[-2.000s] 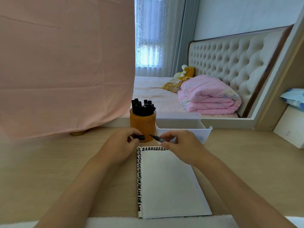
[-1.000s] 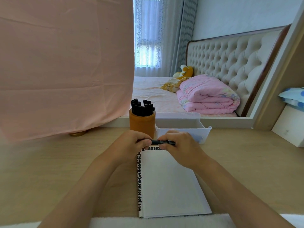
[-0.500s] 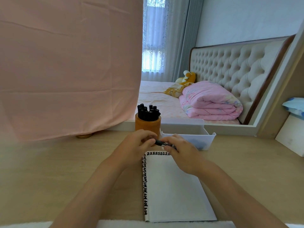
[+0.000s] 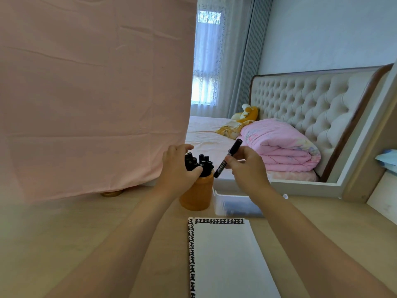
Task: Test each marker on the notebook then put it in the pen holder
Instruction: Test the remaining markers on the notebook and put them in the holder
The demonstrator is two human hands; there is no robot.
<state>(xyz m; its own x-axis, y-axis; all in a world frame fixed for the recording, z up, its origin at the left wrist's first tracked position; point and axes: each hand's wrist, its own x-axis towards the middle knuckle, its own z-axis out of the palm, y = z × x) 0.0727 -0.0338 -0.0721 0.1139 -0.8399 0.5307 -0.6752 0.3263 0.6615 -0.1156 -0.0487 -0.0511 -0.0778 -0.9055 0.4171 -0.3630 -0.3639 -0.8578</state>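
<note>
Both hands have risen off the notebook [image 4: 227, 257]: right hand [image 4: 247, 166] grips a capped marker [image 4: 228, 161] beside the pen holder [image 4: 196, 195], left hand [image 4: 177, 168] clasps the holder's markers [image 4: 198, 164]

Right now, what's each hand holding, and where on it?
Right hand pinches a capped black marker around mid-barrel, tilted, lower end over the orange pen holder. Left hand wraps the tops of the markers standing in the holder.

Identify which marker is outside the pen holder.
The marker in the right hand, tilted above the pen holder; the others stand inside it.
</note>
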